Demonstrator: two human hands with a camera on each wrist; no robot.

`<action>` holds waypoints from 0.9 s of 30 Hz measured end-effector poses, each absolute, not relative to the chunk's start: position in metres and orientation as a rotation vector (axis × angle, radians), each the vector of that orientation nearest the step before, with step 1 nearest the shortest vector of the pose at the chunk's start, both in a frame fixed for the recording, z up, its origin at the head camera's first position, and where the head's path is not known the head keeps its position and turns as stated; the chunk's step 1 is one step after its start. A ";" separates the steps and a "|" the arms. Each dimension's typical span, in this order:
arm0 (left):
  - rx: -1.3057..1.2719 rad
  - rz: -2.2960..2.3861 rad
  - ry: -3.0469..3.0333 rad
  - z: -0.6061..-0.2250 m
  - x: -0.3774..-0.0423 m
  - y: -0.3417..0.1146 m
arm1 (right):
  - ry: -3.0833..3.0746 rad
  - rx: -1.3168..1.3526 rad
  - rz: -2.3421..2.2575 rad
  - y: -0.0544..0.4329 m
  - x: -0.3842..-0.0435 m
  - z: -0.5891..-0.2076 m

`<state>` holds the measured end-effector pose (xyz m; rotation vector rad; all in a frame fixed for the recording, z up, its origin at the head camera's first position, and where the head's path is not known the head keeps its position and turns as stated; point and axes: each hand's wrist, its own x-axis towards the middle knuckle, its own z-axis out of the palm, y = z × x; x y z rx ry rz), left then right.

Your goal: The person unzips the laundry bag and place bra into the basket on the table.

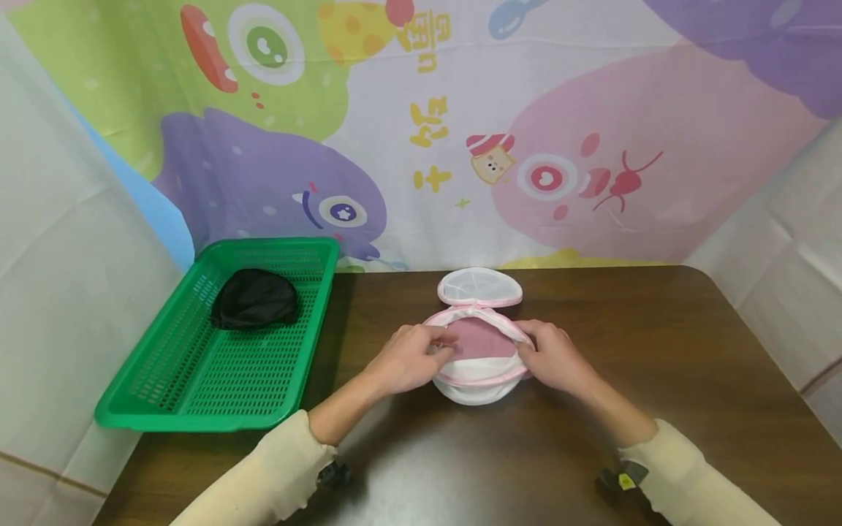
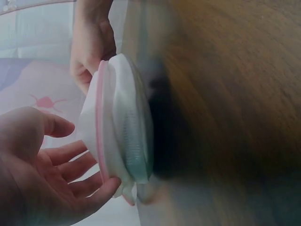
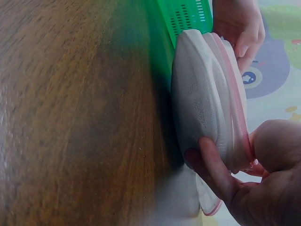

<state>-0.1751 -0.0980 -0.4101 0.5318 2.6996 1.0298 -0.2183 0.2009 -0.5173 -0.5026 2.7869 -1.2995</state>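
Note:
A round white mesh laundry bag [image 1: 475, 394] with pink zipper trim stands on the table, its mesh lid [image 1: 480, 286] folded back away from me. Pink fabric [image 1: 483, 340] shows inside the opening. My right hand [image 1: 558, 356] grips the bag's right rim, thumb at the zipper edge and fingers against the outer side, as the right wrist view shows. At the left rim is my left hand [image 1: 411, 356]. Its thumb stands apart from the loosely spread fingers in the left wrist view, and the little finger touches the bag's side [image 2: 134, 117].
To the left stands a green perforated plastic basket [image 1: 224, 422] holding a black fabric item [image 1: 256, 299]. The brown wooden table [image 1: 691, 351] ends at a cartoon-printed cloth [image 1: 434, 226] at the back. White panels flank both sides.

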 end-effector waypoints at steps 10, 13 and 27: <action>0.638 1.044 2.726 -0.410 -0.174 -0.094 | 2.811 -0.415 -1.206 0.209 -0.237 -0.543; 0.625 1.053 2.718 -0.410 -0.174 -0.094 | 2.816 -0.417 -1.183 0.210 -0.238 -0.543; 0.510 0.980 2.772 -0.418 -0.180 -0.096 | 2.840 -0.446 -1.173 0.211 -0.241 -0.547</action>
